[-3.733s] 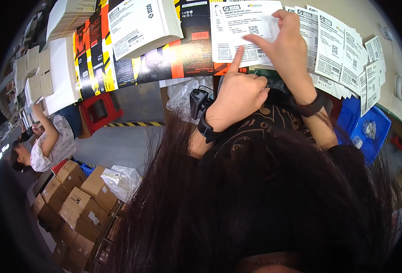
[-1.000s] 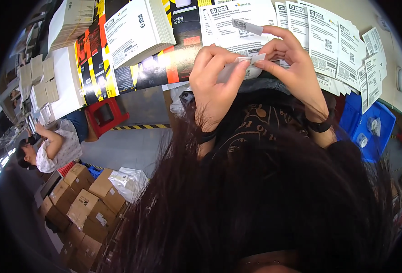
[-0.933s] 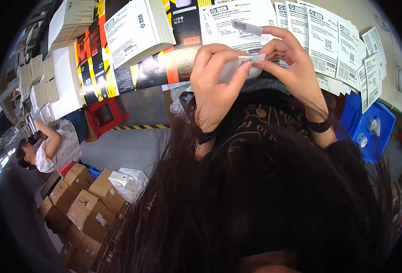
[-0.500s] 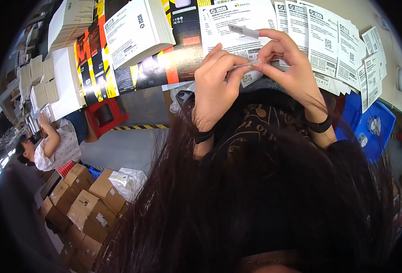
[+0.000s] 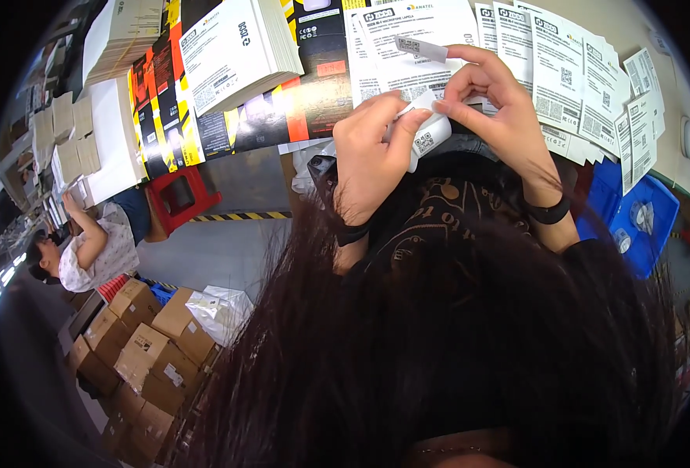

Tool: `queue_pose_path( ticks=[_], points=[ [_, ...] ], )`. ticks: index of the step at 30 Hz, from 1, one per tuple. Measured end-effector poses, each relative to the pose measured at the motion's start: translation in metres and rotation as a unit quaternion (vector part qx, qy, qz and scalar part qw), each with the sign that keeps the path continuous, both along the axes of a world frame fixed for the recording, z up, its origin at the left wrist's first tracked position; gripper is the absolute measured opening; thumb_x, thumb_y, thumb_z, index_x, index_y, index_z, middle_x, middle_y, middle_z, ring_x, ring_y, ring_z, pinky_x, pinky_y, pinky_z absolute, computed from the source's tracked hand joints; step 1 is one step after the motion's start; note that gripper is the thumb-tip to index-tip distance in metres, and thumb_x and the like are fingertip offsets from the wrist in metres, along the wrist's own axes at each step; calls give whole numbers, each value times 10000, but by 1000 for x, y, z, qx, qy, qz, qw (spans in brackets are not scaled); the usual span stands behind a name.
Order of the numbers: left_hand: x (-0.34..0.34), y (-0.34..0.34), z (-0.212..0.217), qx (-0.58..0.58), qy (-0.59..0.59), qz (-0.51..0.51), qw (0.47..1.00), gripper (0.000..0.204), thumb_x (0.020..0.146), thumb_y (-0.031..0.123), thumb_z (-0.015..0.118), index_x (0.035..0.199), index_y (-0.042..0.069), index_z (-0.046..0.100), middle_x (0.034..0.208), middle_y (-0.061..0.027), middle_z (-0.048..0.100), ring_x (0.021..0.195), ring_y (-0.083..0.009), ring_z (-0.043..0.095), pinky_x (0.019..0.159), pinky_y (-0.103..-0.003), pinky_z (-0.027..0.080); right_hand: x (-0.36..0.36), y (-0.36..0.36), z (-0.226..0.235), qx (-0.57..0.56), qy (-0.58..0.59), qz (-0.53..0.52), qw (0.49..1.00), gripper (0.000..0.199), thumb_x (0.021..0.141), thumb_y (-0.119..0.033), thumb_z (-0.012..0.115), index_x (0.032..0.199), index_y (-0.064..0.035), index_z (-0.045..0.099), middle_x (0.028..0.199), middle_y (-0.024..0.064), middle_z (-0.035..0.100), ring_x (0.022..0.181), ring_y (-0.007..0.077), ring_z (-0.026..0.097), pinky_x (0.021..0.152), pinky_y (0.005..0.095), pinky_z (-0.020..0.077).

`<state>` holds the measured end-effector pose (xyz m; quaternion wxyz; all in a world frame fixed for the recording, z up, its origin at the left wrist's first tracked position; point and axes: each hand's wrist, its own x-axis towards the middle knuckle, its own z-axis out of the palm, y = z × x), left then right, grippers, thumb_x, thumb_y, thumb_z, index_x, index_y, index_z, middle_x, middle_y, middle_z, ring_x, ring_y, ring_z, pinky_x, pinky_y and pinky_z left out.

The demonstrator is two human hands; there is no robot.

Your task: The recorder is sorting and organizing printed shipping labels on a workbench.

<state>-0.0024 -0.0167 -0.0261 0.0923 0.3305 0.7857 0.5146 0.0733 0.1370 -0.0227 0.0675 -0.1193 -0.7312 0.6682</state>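
A white strip of labels (image 5: 425, 142) with printed square codes hangs curled from my left hand (image 5: 376, 144). The thumb and fingers of that hand are closed on its upper part. Right beside it, my right hand (image 5: 485, 97) has its thumb and a bent finger pinched at the strip's upper edge. One small printed label (image 5: 421, 49) clings to the outstretched index fingertip of my right hand, above the sheets. Under and behind both hands lie white printed sheets (image 5: 415, 23) with black text.
A thick stack of printed sheets (image 5: 239, 54) rests on black, yellow and red printed board (image 5: 235, 129) to the left. More sheets (image 5: 559, 70) fan out at right. Below them sits a blue bin (image 5: 657, 210). A red stool (image 5: 181, 199), cardboard boxes (image 5: 154, 359) and another person (image 5: 99, 249) are leftward.
The label strip has turned so that more of its white face and printed codes show between my hands. The label on my right index finger has tilted slightly. My hands stay close together.
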Motion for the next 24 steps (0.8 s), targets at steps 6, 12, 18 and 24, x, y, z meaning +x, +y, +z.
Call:
queue_pose_path(
  ticks=[6,12,18,24],
  points=[
    [3,-2,5,-7,-20,17,1000,205,743,143,712,699,-5,577,529,-91,506,447,-184,483,426,-283,348,-1,-1,-2,-41,5,13,999,504,785,11,631,1242,-20,420,791,22,543,772,93,528,753,233,436],
    [2,-1,0,-5,-20,22,1000,238,694,187,761,711,6,608,522,-71,517,426,-136,451,416,-264,348,-1,-1,0,-68,5,17,998,514,788,23,621,1252,-16,403,800,35,552,783,101,536,769,245,444],
    [2,0,3,-23,-16,17,999,243,682,201,768,724,13,619,517,-74,527,424,-136,478,422,-256,364,1,1,-1,-61,1,11,998,500,781,29,628,1225,-15,405,807,46,567,797,111,547,792,254,446],
    [3,3,8,-47,-66,5,997,231,690,190,751,760,6,631,585,-102,604,501,-157,599,475,-257,444,4,1,-2,-73,4,-20,997,483,769,28,646,1172,-19,383,825,59,582,809,120,556,804,256,449]
  ],
)
